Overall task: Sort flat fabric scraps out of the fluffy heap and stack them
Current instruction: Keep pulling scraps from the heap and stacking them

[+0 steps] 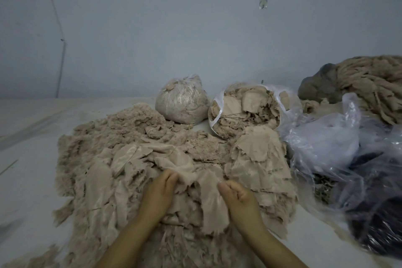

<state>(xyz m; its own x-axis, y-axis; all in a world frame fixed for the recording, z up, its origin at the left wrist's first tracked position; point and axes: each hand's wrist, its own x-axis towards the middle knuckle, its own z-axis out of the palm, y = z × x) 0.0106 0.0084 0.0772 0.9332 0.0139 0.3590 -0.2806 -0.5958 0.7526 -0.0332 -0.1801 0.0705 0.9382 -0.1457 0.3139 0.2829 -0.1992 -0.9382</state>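
A tied clear bag (pixel 181 102) stuffed with beige material stands toward the far edge of the pale floor (pixel 26 159), close to the grey-blue wall (pixel 174 28). Just right of it an opened white bag (pixel 245 111) lies on its side, its mouth showing beige pieces. Crumpled clear plastic sheeting (pixel 326 143) spreads along the right edge, partly covering something dark (pixel 378 230). Behind it, in the far right corner, sits a big beige bundle (pixel 374 85) beside a grey lump (pixel 319 82). A thin cable (pixel 61 65) runs down the wall at left
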